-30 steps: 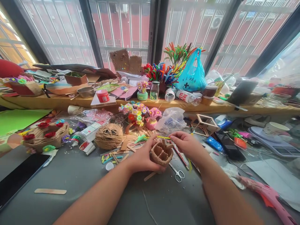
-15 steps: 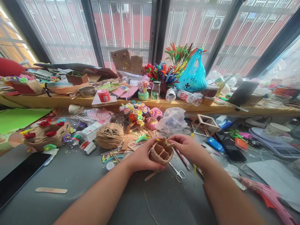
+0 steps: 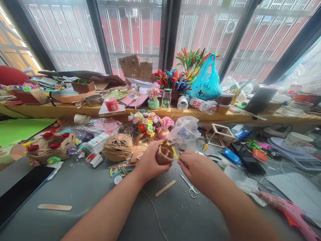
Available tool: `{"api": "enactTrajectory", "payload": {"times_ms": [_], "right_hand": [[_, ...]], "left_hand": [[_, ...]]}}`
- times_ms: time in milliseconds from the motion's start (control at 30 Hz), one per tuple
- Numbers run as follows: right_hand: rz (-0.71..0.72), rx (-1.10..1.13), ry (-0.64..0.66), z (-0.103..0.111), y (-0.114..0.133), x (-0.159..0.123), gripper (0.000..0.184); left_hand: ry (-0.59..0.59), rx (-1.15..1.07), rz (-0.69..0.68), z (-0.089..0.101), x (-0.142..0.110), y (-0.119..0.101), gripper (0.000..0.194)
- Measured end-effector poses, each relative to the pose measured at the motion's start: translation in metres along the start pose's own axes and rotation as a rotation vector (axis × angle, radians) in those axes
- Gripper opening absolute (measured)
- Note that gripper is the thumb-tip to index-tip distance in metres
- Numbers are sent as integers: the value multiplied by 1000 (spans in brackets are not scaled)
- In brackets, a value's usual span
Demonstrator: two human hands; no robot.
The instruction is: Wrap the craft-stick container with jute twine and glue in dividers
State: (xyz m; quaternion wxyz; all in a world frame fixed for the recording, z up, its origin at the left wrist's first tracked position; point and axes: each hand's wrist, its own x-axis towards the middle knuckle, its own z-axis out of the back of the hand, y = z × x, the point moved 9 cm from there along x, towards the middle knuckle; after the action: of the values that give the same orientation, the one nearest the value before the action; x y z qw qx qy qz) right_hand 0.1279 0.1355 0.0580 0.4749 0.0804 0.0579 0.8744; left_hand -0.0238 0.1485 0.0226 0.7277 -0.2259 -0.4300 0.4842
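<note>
My left hand [image 3: 147,162] is closed around a small woven twine basket [image 3: 164,154], lifted off the grey table [image 3: 82,190] and tipped toward me. A yellow pipe cleaner [image 3: 175,152] runs from the basket's rim down to my right hand [image 3: 197,167], whose fingertips pinch its lower end. Small scissors [image 3: 190,186] lie just below my right hand. A flat wooden stick [image 3: 165,188] rests on the table under the basket.
A ball of jute twine [image 3: 117,147] and loose sticks sit left of the basket. A larger flower basket [image 3: 47,147] stands at far left, a pink glue gun [image 3: 288,209] at lower right. Pipe-cleaner flowers [image 3: 150,122] and a blue bag [image 3: 207,82] crowd the back shelf.
My left hand has raised the basket and tilted it, uncovering the wooden stick beneath. My right hand has dropped lower and drawn the yellow pipe cleaner down from the rim.
</note>
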Motion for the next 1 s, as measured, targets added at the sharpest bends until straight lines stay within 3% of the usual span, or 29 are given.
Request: {"api": "enactTrajectory", "payload": {"times_ms": [200,400,533,733,900,1000], "right_hand": [[126,9,12,14,35,-16,21],[152,133,34,17,12,-20,26],[92,283,-3,25,-9,-15,25],[-87,568,28,21,-33,-10,19],[-122,649,-44,26,-45,-9,21],[-69,700,-66,30,-43,-9,23]], "left_hand": [[225,289,-345,-31,-14,-43,79],[422,392,-527,-54,-30,-58,67],[454,358,-532,-51,-31,-57,72],[464,255,-525,-47,-30,-58,86],[420,132,-435,-41,-25,-54,88],[357,84,-357,-33,-20,-48,85]]}}
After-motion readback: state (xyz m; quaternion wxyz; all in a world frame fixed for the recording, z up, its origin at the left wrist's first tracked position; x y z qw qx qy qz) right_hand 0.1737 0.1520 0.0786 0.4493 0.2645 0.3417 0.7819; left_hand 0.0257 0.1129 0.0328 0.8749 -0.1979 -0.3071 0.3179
